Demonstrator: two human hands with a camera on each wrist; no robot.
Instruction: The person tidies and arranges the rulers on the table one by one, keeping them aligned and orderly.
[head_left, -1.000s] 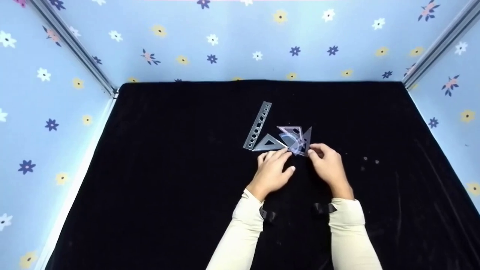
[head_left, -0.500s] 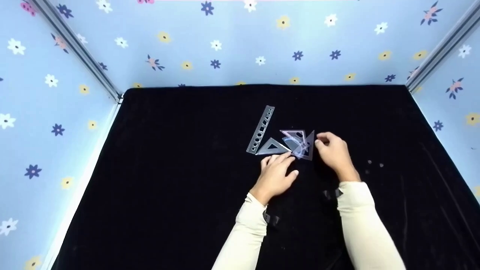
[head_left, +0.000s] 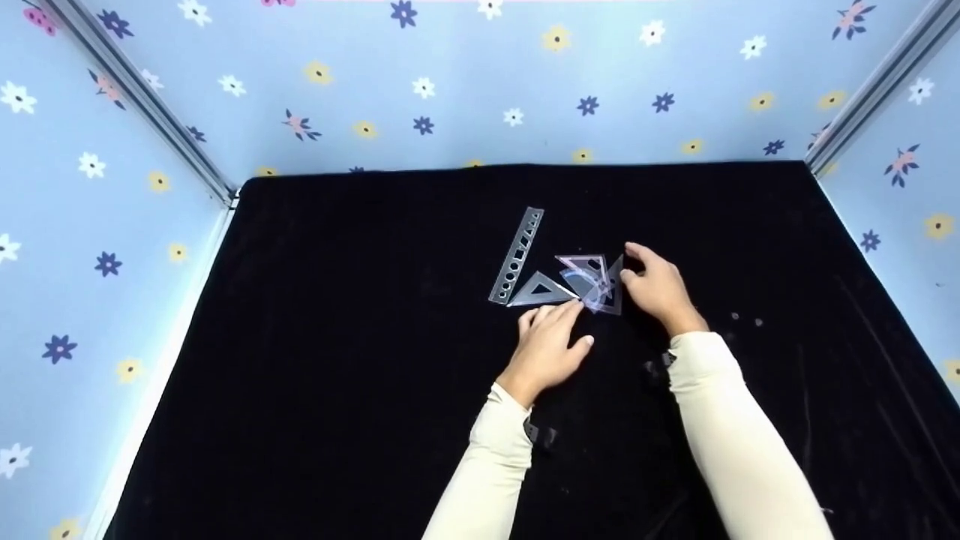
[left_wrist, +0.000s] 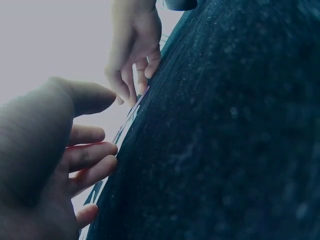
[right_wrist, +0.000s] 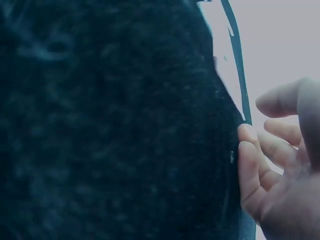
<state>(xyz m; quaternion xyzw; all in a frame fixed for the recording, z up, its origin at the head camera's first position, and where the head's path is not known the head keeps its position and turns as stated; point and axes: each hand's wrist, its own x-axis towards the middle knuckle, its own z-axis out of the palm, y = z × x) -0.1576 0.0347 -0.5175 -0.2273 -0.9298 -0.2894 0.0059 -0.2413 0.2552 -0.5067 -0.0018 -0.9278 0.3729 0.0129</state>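
In the head view several clear plastic drawing tools lie on a black cloth. A ruler [head_left: 512, 253] with shaped cut-outs lies slanted beside a set square [head_left: 559, 295]. Right of these, a protractor [head_left: 577, 282] with a blue arc overlaps a pink-edged set square [head_left: 582, 259] and another clear set square [head_left: 615, 301]. My left hand [head_left: 545, 349] rests at the tools' near edge, fingers relaxed, fingertips by the first set square's right corner. My right hand [head_left: 656, 285] is at the stack's right side, thumb and fingers apart; whether it touches the plastic I cannot tell.
Black cloth [head_left: 337, 337] covers the table. Small bits [head_left: 758, 322] lie on it to the right. A flowered blue wall [head_left: 480, 82] stands behind, with similar panels at both sides. A dark strap device [head_left: 541, 436] sits at my left wrist.
My right hand has come off the stack's lower right corner and shifted up along its right side, its fingers spreading. The left hand and the tools stay nearly still; the head view shifts slightly.
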